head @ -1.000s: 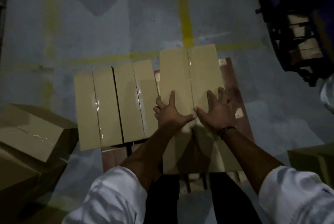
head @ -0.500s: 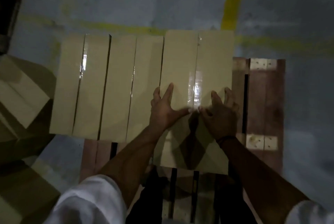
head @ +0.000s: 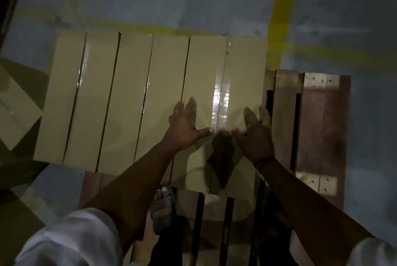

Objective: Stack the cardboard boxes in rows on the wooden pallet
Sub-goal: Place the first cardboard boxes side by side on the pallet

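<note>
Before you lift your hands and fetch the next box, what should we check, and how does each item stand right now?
1. Left hand and right hand lie flat on top of the rightmost box, fingers straight: ok.
2. Rightmost box close against the middle box, only a thin dark line between them: ok.
3. Far edges of the three boxes in line: ok.
4. Rightmost box seated flat on the wooden pallet: cannot tell, its underside is hidden.
5. Bare pallet room to the right for another box: ok.
6. Spare boxes waiting at the left: ok.
</note>
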`<state>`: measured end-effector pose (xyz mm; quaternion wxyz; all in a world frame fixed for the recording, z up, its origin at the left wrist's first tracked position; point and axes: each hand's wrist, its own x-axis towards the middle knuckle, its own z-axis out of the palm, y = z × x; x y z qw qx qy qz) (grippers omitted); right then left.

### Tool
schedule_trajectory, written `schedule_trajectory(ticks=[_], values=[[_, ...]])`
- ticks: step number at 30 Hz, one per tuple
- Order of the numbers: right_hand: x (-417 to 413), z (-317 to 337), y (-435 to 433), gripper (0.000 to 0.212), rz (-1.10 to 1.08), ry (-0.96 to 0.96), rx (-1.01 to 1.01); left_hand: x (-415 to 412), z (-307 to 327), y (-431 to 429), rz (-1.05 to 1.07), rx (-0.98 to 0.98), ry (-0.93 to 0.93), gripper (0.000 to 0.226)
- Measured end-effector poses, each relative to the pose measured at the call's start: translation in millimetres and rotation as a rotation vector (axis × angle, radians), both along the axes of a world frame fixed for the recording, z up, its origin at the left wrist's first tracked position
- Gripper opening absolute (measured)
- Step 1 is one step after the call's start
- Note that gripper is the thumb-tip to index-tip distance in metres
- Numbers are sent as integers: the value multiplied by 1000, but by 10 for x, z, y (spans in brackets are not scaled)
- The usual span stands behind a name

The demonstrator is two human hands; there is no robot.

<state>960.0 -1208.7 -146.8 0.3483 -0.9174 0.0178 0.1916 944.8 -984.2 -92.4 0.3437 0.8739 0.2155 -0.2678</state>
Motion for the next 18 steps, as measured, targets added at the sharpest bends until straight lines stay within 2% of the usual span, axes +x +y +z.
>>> schedule_trajectory(ticks=[9, 14, 18], values=[[-193, -12, -112, 83, -26, 208, -21, -660, -172, 151, 93, 51, 63, 94], [-410, -43, -120, 92, -55, 208, -15, -788, -191, 201, 71, 45, 60, 87], [-617, 78, -87, 94, -54, 297, -36, -798, -133, 144, -11, 42, 105, 86]])
